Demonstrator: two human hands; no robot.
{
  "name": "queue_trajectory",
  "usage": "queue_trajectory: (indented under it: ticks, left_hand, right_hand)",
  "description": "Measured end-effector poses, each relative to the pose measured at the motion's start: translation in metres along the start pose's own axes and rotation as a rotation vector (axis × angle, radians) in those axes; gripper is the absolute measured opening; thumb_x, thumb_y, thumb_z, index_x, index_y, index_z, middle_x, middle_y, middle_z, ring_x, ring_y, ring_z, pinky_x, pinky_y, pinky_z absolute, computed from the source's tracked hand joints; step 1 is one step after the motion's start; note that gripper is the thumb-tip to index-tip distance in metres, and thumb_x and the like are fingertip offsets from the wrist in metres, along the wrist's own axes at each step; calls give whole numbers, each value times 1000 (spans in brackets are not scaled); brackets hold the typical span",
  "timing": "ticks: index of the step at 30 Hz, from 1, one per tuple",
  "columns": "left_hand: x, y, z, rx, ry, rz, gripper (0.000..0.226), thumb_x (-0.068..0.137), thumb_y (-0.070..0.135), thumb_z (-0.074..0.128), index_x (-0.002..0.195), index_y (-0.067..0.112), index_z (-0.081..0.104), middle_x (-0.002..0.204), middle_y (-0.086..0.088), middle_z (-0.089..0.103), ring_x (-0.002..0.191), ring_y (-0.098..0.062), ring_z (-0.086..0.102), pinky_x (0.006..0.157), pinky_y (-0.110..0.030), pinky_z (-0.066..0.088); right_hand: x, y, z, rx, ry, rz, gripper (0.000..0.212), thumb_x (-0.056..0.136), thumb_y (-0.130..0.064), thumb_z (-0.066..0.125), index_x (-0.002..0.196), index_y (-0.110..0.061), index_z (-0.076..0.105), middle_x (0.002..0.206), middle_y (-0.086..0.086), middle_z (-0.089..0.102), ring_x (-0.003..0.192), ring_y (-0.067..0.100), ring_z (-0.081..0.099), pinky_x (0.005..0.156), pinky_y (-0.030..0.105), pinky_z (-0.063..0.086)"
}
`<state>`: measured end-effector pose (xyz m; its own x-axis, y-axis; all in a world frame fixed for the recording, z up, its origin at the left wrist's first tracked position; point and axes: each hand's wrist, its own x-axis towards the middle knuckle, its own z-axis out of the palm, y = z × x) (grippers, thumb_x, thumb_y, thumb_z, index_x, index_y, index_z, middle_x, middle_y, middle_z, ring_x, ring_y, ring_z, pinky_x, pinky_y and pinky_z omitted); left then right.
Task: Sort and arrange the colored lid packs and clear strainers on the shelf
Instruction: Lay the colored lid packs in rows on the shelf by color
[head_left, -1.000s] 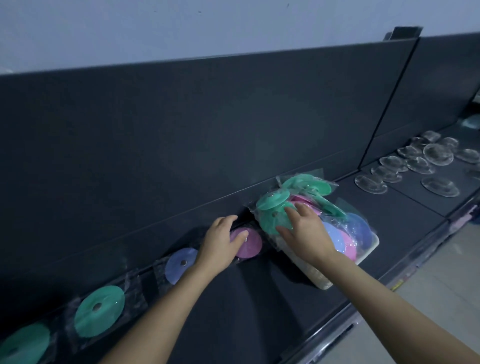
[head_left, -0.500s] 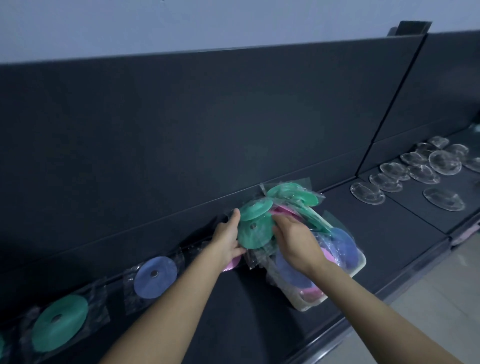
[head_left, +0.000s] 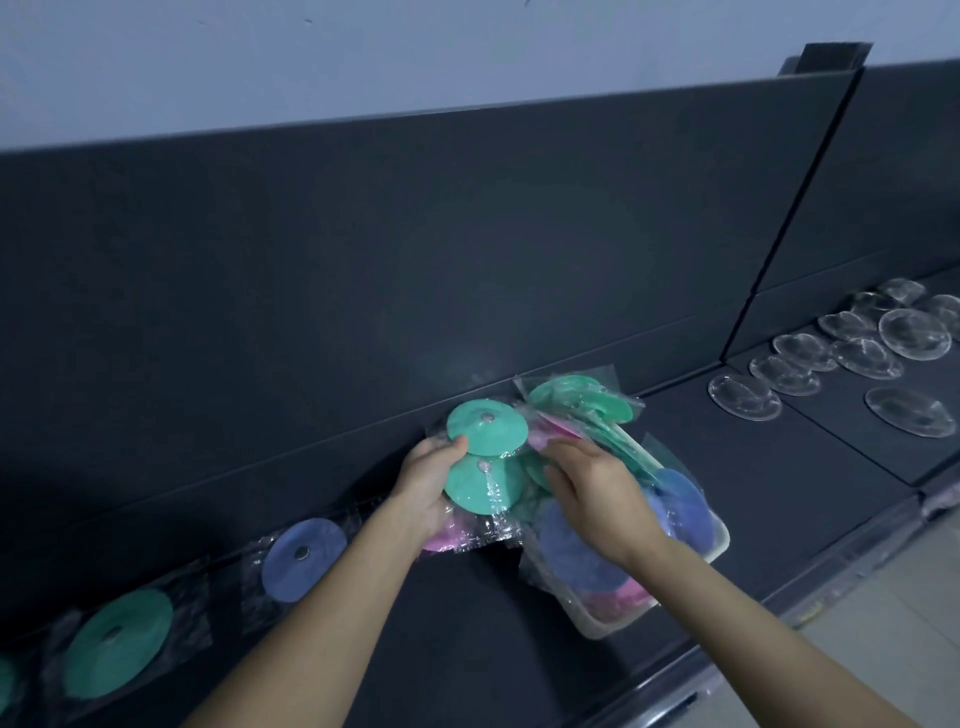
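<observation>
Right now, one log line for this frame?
left hand: holds green lid pack | right hand: on packs in bin | shelf row: green pack, blue pack | strainers: far right

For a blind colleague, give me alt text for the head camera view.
The left hand grips a green lid pack while the right hand rests on colored lid packs in a clear bin on a dark shelf; clear strainers lie at right.

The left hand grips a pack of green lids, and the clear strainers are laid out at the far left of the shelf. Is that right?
Not quite. The head view shows the clear strainers laid out at the far right of the shelf, not the left. The left hand does grip a pack of green lids.
</observation>
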<state>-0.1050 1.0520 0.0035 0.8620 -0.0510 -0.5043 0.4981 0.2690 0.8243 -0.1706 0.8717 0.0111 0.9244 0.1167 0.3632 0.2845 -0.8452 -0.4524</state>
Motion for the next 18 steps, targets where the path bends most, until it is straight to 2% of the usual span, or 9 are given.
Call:
queue_trajectory:
  ticks: [2,4,8,10,12,15,18]
  left_hand:
    - [-4,1,-3,-38,-4,15,13,91,9,60,104,8,57,101,-17,66,83,-29,64,79,-45,52]
    - [-8,2,-7,-92,-10,31,12,92,7,58,104,5,57,100,-18,66,82,-29,64,79,-45,52]
    - [-16,7,-15,-103,-14,58,17,92,6,58,109,1,56,103,-19,65,88,-31,63,85,-49,51]
    - [-20,12,-18,-111,-5,77,16,92,6,58,107,2,55,101,-19,64,87,-30,63,85,-50,50]
    - [-24,15,-18,-125,3,94,14,92,5,58,105,3,55,100,-18,65,85,-29,63,84,-50,50]
    - [-31,16,-14,-124,-5,111,12,93,5,56,105,4,57,97,-16,66,84,-27,64,81,-46,51]
    - [-35,15,-15,-99,-19,114,17,93,6,56,109,3,57,98,-16,67,83,-26,66,71,-40,55]
  right_hand:
    - [1,1,-6,-25,88,-58,21,85,-13,51,92,-5,69,98,7,69,87,30,66,66,34,55]
    - [4,1,-11,-56,179,-83,19,80,-7,56,90,-5,72,97,6,72,85,28,68,65,30,55]
    - [20,15,-24,-167,314,-104,23,70,4,66,89,-6,72,95,8,70,80,35,61,71,36,54]
    - [34,25,-32,-246,268,-9,36,66,1,67,101,-7,69,109,12,66,92,41,57,78,43,52]
    - [49,37,-36,-299,151,161,50,71,-8,66,120,-9,60,128,13,56,112,43,48,89,49,46]
    - [67,53,-34,-197,-54,332,68,79,-17,64,141,-9,37,144,15,40,130,38,37,103,44,37]
    - [78,59,-36,-25,-156,439,77,81,-19,67,147,-13,27,136,18,49,121,35,49,90,33,42]
